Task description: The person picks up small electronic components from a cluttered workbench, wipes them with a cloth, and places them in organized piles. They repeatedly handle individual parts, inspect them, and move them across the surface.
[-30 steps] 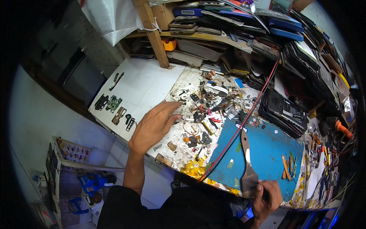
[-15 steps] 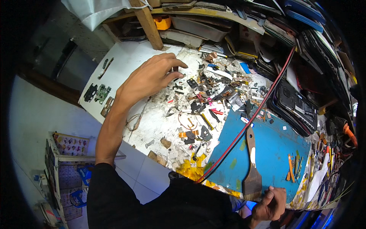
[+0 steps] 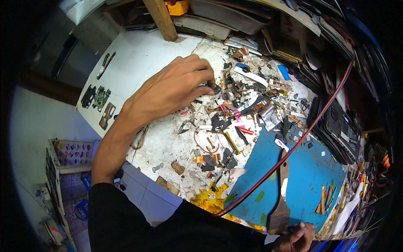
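My left hand (image 3: 174, 86) reaches over the cluttered white worktop (image 3: 138, 46). Its thumb and index finger close at a small black part (image 3: 217, 89) on the edge of a pile of loose electronic parts (image 3: 228, 122); the fingertips partly cover it. At the front edge, my right hand (image 3: 299, 238) is curled, and whatever its fingers may hold is hidden. Beside that hand, a wooden-handled flat brush (image 3: 280, 210) lies on the blue mat (image 3: 252, 180), bristles toward me.
A red and black cable (image 3: 289, 149) crosses above the mat. Small circuit boards (image 3: 100, 98) lie on the left. Stacked black laptop parts (image 3: 342, 130) stand at right, near tools (image 3: 357, 189). A wooden post (image 3: 161, 21) rises at the back, beside shelved trays (image 3: 228, 14).
My left hand has moved right to the edge of the parts pile, its fingertips drawing closer together at the small black part. My right hand stays curled by the brush. The view has shifted slightly.
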### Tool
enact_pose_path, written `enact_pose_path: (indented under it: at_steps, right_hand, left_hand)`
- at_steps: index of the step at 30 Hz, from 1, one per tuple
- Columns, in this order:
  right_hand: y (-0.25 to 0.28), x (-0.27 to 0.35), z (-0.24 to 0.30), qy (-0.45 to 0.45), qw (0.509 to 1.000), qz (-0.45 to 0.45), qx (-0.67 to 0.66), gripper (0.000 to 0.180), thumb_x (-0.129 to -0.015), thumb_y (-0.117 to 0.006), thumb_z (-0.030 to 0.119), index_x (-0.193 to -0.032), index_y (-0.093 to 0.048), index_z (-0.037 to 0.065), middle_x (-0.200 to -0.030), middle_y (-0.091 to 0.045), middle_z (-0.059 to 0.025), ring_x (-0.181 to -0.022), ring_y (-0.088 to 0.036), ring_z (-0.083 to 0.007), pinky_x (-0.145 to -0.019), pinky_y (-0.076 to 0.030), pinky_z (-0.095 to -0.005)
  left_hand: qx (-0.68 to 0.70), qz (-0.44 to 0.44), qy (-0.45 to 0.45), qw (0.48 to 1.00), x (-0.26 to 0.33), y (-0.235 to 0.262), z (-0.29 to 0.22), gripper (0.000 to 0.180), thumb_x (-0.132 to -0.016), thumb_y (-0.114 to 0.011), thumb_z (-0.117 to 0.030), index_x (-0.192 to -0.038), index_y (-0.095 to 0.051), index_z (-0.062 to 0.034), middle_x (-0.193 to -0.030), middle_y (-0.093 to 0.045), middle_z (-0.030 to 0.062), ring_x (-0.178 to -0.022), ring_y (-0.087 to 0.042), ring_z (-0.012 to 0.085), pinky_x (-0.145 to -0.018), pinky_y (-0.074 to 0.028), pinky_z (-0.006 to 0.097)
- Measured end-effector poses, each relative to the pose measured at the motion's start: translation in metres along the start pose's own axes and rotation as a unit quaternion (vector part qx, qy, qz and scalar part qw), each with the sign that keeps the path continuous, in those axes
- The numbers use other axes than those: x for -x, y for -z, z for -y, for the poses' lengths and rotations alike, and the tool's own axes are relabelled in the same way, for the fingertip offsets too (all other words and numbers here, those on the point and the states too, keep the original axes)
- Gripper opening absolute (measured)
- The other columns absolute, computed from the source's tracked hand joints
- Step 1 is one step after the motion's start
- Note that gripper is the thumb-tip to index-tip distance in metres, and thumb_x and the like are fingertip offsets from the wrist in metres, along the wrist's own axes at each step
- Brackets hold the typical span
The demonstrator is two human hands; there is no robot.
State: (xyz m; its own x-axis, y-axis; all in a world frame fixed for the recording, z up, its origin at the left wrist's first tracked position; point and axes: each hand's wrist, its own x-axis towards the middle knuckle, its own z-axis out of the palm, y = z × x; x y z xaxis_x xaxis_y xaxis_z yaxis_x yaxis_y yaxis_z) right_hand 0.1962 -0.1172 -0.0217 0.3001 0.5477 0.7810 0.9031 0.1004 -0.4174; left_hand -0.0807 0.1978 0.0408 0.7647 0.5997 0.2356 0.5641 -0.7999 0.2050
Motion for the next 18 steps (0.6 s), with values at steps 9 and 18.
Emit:
enact_pose_path:
  at_steps: [9,18]
  right_hand:
    - [0.011,-0.003,-0.002,-0.024,0.993,0.100,-0.052,0.016,-0.092,-0.057,0.005,-0.096,-0.066,-0.008,-0.076,-0.062,-0.0175,-0.061,-0.056,-0.0274,-0.058,-0.042,-0.0400]
    - [-0.006,-0.024,0.016,-0.056,0.990,0.102,-0.077,0.019,-0.087,-0.070,0.014,-0.093,-0.067,-0.004,-0.078,-0.064,-0.0145,-0.069,-0.059,-0.0283,-0.060,-0.044,-0.0351]
  left_hand:
    - [0.018,0.000,0.011,1.000,0.000,-0.001,0.000,0.026,-0.089,-0.069,-0.022,-0.101,-0.069,0.0006,-0.100,-0.064,0.0141,-0.094,-0.062,0.0323,-0.086,-0.048,0.041]
    - [0.076,-0.026,0.029,0.996,0.003,-0.002,0.002,0.015,-0.082,-0.076,-0.012,-0.091,-0.071,-0.0015,-0.100,-0.063,0.0096,-0.093,-0.063,0.0270,-0.082,-0.050,0.039]
